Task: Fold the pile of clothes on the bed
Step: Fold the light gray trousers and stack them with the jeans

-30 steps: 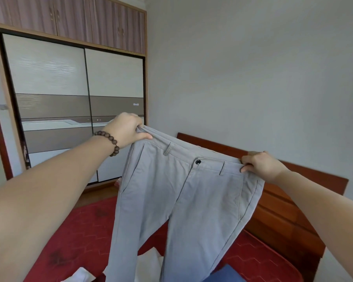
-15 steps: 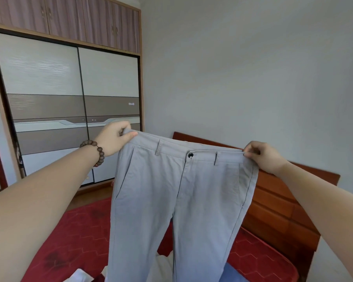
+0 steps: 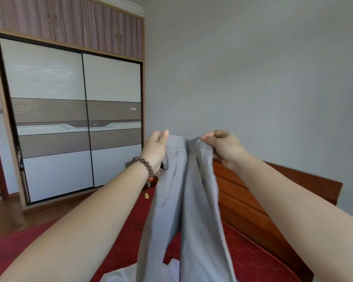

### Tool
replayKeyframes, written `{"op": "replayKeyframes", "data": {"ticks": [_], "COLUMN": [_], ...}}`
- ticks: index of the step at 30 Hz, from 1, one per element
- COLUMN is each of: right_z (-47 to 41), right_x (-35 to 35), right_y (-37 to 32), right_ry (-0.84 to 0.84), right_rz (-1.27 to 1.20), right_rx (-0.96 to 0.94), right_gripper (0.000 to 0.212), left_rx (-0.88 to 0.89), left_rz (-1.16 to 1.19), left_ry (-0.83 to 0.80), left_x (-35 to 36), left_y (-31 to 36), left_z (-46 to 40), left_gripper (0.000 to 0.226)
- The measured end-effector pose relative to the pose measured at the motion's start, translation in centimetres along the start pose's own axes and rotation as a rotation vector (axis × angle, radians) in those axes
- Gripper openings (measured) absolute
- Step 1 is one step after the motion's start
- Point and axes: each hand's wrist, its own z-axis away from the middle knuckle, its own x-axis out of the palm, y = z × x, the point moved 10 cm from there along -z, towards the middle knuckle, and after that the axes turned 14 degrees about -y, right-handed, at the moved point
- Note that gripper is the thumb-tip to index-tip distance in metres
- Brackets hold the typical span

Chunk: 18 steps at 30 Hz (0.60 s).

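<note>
Bed (image 3: pixel 252 259) in red cover, wardrobe (image 3: pixel 73 123) behind, hands (image 3: pixel 154 148) (image 3: pixel 224 146) gripping grey trousers (image 3: pixel 183 200)

Soft, even daylight fills the room; shadows are faint. Wide-angle bending curves the wardrobe (image 3: pixel 73 119) edges, and the picture is slightly blurred.

The trousers (image 3: pixel 183 200) are plain light grey. The bedspread (image 3: pixel 252 259) is red with a hexagon pattern; the headboard (image 3: pixel 242 200) is reddish-brown.
</note>
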Motion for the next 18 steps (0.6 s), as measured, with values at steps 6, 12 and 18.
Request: {"op": "replayKeyframes", "data": {"ticks": [6,12,18], "right_z": [-1.4,-1.3,-2.1], "right_x": [3.5,3.0,3.5], "right_y": [-2.5,-6.2,-5.9], "right_ry": [-0.079,-0.309,-0.400], "right_rz": [0.051,0.804,0.973], "right_rx": [0.064,-0.085,-0.052], "right_gripper": [0.016,0.044,0.024], "left_rx": [0.080,0.171,0.274], "left_rz": [-0.150,-0.148,-0.060], "left_ry": [-0.395,-0.348,-0.113], "left_x": [7.2,4.5,1.9], "left_y": [3.5,4.3,6.0], "left_z": [1.0,0.1,1.2], "left_gripper": [0.053,0.052,0.059]}}
